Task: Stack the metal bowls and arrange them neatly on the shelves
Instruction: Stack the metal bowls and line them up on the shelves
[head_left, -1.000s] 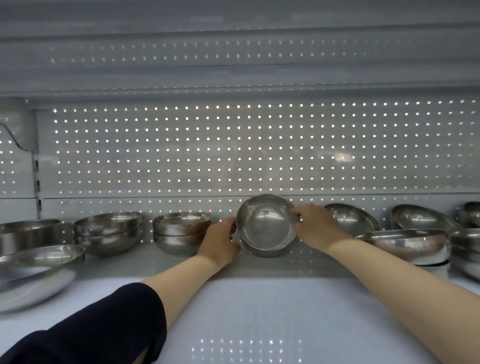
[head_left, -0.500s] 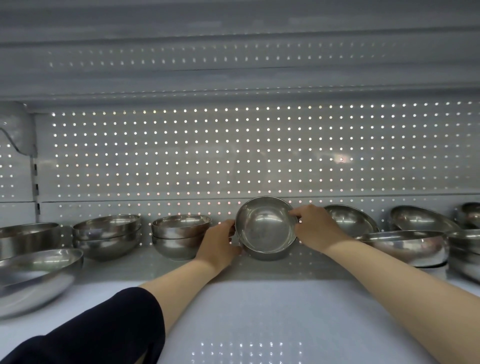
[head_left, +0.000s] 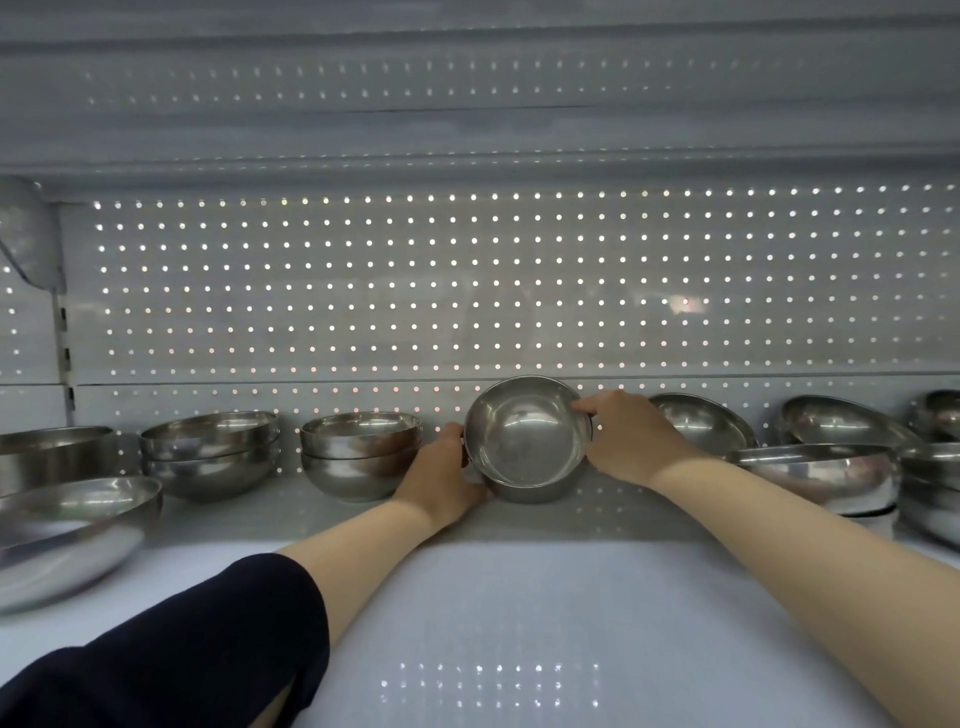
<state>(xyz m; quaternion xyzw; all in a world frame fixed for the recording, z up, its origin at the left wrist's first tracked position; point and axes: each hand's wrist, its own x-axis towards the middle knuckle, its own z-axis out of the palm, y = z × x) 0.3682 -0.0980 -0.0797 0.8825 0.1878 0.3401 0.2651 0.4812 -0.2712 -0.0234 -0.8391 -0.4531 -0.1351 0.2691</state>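
A small metal bowl (head_left: 524, 441) stands tilted toward me at the back of the white shelf (head_left: 493, 597), its base resting on the shelf. My left hand (head_left: 444, 480) grips its lower left rim. My right hand (head_left: 626, 439) pinches its upper right rim. To the left stand a stack of two small bowls (head_left: 361, 454) and a second stack of bowls (head_left: 210, 452). More bowls lean against the back panel on the right, one (head_left: 701, 423) just behind my right hand.
Large bowls (head_left: 67, 525) sit at the far left front, another (head_left: 52, 457) behind them. A wide bowl stack (head_left: 815, 475) and further bowls (head_left: 930, 478) crowd the right end. The perforated back panel (head_left: 467, 291) closes the rear; an upper shelf (head_left: 467, 130) hangs overhead.
The tilted bowl has sunk slightly toward the shelf between my hands, which both keep their hold. The other bowls have not moved.
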